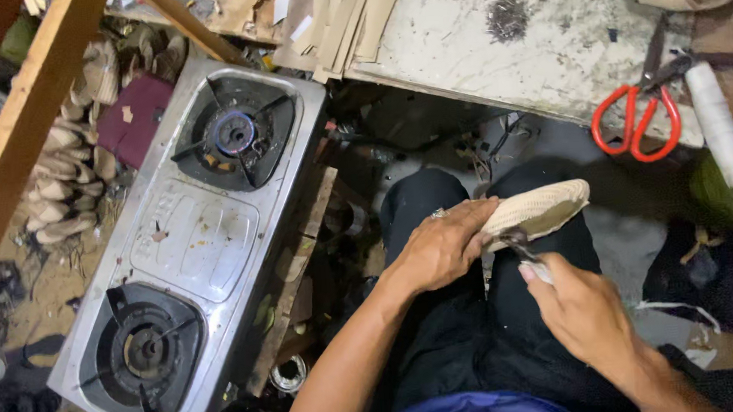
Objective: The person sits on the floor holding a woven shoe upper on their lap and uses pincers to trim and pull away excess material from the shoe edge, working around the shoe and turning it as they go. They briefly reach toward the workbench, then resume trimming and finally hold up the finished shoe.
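Two hands are engaged over the lap. A woven sole is clamped at its near end by the left hand; its long axis runs up-right. A small tool (type unclear) is gripped by the right hand, just below the sole.

A two-burner steel gas stove lies slantwise at the left, its far burner lit with a small blue flame. Wooden beams cross the upper left corner, over a heap of pale soles on the dirty floor. Along the top runs a stained, pale stone surface; red-handled scissors and a white spool lie at its right edge, cardboard strips at its left end. The light is dim and even.
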